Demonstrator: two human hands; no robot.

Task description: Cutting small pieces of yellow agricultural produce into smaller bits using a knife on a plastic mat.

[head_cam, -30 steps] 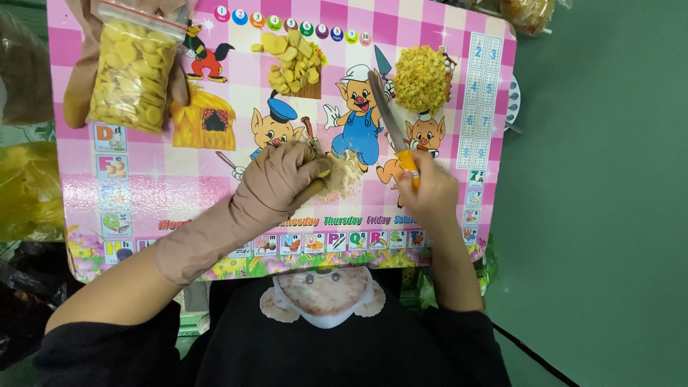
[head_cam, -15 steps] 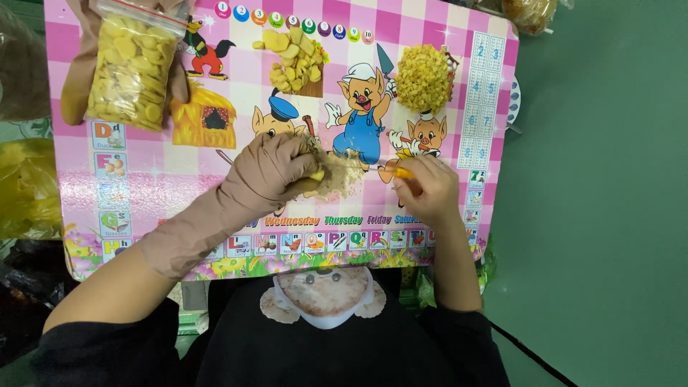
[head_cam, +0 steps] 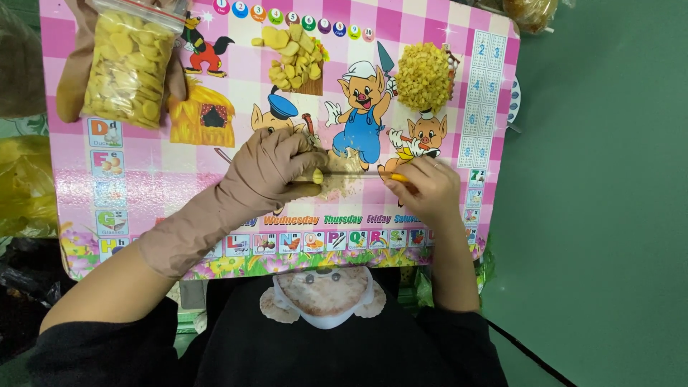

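My left hand (head_cam: 276,166), in a long brown glove, grips a small yellow piece of food (head_cam: 317,176) against the pink picture table (head_cam: 236,86). My bare right hand (head_cam: 423,190) is shut on a knife with an orange handle (head_cam: 398,177). The thin blade lies level and reaches left to the yellow piece. Pale crumbs and peelings (head_cam: 344,175) lie under the blade between the two hands.
A clear bag of yellow slices (head_cam: 129,64) is held at the table's far left by another person's brown-sleeved hands. A heap of yellow chunks (head_cam: 290,57) and a mound of finely cut yellow bits (head_cam: 424,75) lie further back. A green floor is to the right.
The knife has swung from pointing up and away to lying level, its blade now against the piece in my left hand. The right hand has shifted slightly left.
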